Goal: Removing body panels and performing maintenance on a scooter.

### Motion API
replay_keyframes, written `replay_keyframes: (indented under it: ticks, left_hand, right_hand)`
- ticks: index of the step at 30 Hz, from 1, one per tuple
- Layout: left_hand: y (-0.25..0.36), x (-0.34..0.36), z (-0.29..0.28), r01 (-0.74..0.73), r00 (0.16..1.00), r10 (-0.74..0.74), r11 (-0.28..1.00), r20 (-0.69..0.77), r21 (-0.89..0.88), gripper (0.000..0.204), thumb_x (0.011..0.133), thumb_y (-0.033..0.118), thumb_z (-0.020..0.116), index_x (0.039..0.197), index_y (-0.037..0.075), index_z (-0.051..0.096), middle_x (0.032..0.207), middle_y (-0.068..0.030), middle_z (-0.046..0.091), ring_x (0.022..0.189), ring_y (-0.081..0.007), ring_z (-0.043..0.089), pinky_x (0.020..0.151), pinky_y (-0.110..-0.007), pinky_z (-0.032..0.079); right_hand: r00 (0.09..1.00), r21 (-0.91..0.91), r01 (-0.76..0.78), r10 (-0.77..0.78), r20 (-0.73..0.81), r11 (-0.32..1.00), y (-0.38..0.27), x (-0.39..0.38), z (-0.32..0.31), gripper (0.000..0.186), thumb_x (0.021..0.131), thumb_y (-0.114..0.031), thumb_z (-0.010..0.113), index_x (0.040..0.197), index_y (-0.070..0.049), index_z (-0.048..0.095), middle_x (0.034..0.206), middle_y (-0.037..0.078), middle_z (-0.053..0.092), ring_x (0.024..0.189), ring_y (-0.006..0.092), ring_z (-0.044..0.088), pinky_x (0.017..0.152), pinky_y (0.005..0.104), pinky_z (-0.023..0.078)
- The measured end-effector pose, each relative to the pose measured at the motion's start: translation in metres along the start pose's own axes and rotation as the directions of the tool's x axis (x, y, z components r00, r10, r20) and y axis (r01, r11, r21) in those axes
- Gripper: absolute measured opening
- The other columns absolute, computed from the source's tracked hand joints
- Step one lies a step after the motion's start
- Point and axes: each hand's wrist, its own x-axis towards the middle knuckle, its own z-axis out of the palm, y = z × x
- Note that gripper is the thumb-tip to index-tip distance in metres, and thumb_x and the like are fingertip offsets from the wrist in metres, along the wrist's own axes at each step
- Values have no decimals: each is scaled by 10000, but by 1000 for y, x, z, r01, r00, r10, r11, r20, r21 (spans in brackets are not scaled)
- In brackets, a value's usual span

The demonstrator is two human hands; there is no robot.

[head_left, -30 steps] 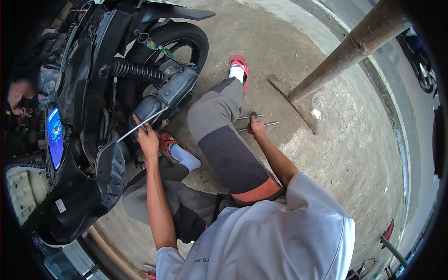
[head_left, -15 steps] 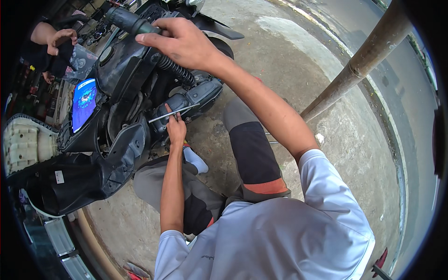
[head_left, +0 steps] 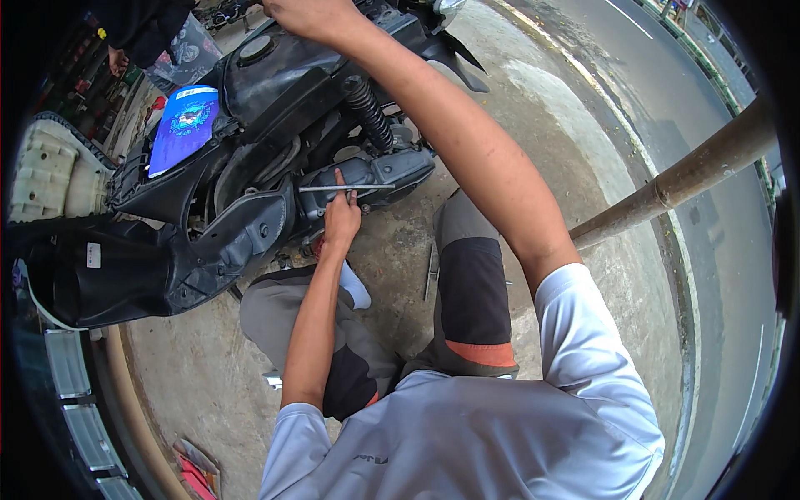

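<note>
My left hand (head_left: 341,222) is at the engine side of a partly stripped black scooter (head_left: 275,87). A thin metal rod (head_left: 367,187) is held between its fingers, with the index finger stretched over it towards the engine cover (head_left: 350,172). My right arm reaches across the scooter's rear, above the coil-spring shock absorber (head_left: 367,112). At the top edge my right hand (head_left: 312,15) is partly cut off; its fingertips and anything in them are out of sight. A blue-purple printed sheet (head_left: 185,125) rests on the frame beside the seat area.
A bamboo pole (head_left: 675,179) slants in from the right, near the road. Another person's hand (head_left: 117,62) and patterned clothing show beyond the scooter. Metal tools (head_left: 431,272) lie on the concrete by my knee. A light-coloured plastic part (head_left: 54,171) stands at far left.
My view has shifted, and the scooter sits farther right. My right hand, earlier gripping a dark cylindrical piece, has gone to the top edge. My left hand still holds the rod by the engine.
</note>
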Motion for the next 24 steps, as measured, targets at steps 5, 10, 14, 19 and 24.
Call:
replay_keyframes:
  ticks: [5, 10, 14, 19, 24]
  left_hand:
    - [18, 3, -1, -34, 991, 39, 999, 125, -41, 619, 934, 218, 493, 1482, 168, 209, 904, -332, 616, 906, -497, 580, 805, -509, 447]
    - [17, 2, 0, -36, 975, 43, 999, 218, -34, 645, 924, 197, 497, 1486, 136, 185, 921, -324, 620, 881, -483, 598, 817, -524, 462]
    - [20, 0, 5, -67, 973, 69, 998, 222, -15, 642, 918, 196, 500, 1484, 145, 200, 894, -307, 629, 873, -475, 603, 804, -528, 466]
    - [19, 6, 3, -77, 971, 81, 997, 223, -29, 641, 919, 183, 498, 1485, 168, 197, 874, -311, 625, 850, -472, 608, 775, -533, 475]
    - [14, 4, 3, -96, 972, 108, 993, 207, -66, 641, 912, 187, 498, 1482, 170, 203, 917, -298, 628, 867, -471, 604, 780, -531, 472]
  right_hand:
    - [913, 877, 354, -322, -250, 325, 34, 45, 25, 518, 941, -438, 499, 766, 19, 671, 549, 122, 559, 532, 178, 542, 536, 354, 414]
    - [942, 893, -127, -230, 245, 432, 32, 66, 25, 484, 934, -463, 526, 684, -50, 561, 488, -17, 443, 386, 86, 410, 373, 255, 317]
    - [909, 824, -282, -138, 393, 491, 23, 59, 15, 475, 932, -464, 527, 721, -40, 564, 498, -23, 434, 381, 83, 387, 364, 245, 300]
    - [870, 803, -169, -296, 393, 572, 40, 59, 55, 490, 919, -500, 529, 773, -38, 601, 503, 16, 503, 389, 115, 478, 381, 242, 364]
    - [705, 680, -291, -329, 628, 673, 43, 15, 44, 560, 927, -513, 488, 794, 18, 609, 528, 5, 486, 452, 98, 492, 452, 231, 392]
